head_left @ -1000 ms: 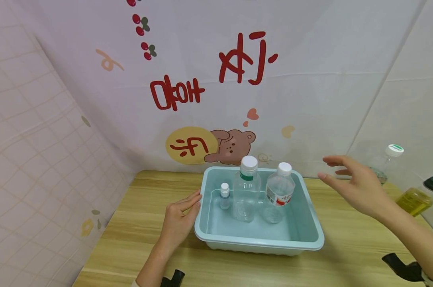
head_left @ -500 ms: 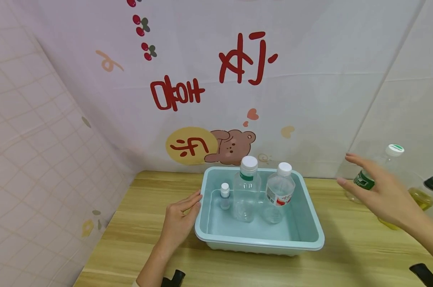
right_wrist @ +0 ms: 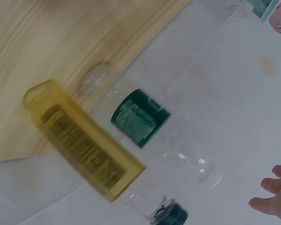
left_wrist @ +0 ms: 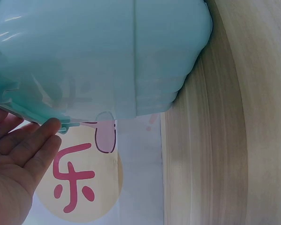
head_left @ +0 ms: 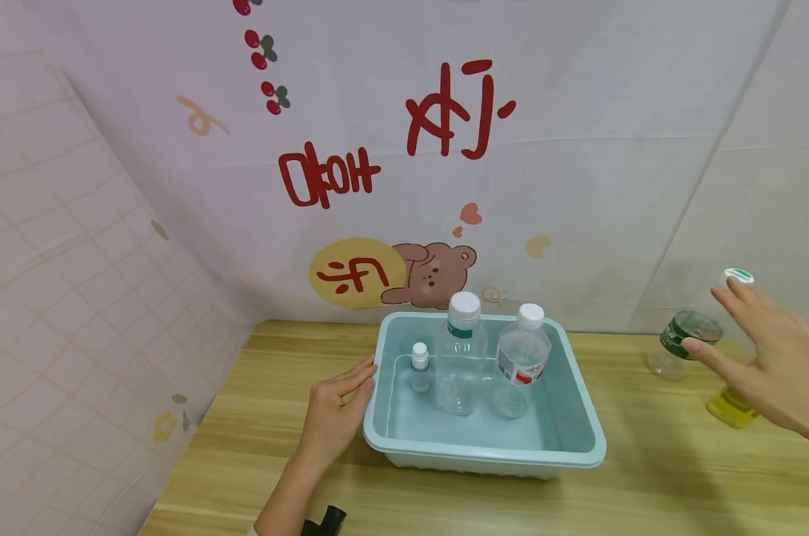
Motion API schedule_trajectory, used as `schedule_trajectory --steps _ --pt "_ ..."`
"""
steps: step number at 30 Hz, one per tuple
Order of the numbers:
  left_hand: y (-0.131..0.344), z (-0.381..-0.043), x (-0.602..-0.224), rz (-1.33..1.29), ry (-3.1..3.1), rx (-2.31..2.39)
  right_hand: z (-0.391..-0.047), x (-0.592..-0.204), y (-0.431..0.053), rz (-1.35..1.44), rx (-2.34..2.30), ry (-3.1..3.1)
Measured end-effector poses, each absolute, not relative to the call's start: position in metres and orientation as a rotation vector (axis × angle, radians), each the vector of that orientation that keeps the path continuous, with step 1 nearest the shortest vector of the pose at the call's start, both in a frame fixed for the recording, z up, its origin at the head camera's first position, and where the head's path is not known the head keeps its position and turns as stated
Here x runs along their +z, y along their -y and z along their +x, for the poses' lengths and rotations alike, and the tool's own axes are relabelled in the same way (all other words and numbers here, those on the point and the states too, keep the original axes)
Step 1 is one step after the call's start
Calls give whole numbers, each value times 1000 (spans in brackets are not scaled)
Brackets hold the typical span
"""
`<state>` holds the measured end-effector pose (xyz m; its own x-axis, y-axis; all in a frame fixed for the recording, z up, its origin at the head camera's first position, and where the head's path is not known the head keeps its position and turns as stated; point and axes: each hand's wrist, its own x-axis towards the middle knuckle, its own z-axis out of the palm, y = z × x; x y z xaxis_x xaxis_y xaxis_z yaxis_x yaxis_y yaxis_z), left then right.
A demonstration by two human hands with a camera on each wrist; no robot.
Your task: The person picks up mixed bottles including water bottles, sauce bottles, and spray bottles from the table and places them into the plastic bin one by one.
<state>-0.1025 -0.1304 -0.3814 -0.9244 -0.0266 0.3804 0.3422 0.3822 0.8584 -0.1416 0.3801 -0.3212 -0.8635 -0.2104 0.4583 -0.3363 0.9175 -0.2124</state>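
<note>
My left hand (head_left: 337, 406) touches the left rim of a light blue plastic basin (head_left: 486, 449). In the left wrist view, its fairly straight fingers (left_wrist: 37, 145) meet the rim from outside. Inside the basin stand a tall clear bottle (head_left: 459, 365) with a white cap, a clear bottle (head_left: 523, 357) with a red-and-white label, and a small white-capped bottle (head_left: 420, 368). My right hand (head_left: 775, 357), fingers spread, holds nothing. It hovers near a clear bottle (right_wrist: 139, 118) with a green label and a yellow oil bottle (right_wrist: 84, 140), partly hiding both in the head view.
The wooden table (head_left: 277, 372) extends on both sides of the basin. A white printed cloth (head_left: 578, 186) hangs as a wall directly behind it, and a checked cloth (head_left: 56, 260) is on the left.
My right hand has moved right, away from the basin and over to the two bottles on the right. My left hand and the basin have stayed in place.
</note>
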Motion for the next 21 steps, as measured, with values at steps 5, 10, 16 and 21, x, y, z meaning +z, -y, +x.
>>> schedule_trajectory --steps 5,10,16,21 --pt "131 -100 -383 -281 2308 -1542 -144 -326 -397 331 298 2659" --pt "132 -99 -384 -256 2312 -1546 -149 -335 -412 226 309 2689" --pt "132 -99 -385 -278 2308 -1547 -154 -346 -433 134 398 2658" --pt "134 -104 -392 -296 2291 -1538 -159 -353 -447 74 434 2627"
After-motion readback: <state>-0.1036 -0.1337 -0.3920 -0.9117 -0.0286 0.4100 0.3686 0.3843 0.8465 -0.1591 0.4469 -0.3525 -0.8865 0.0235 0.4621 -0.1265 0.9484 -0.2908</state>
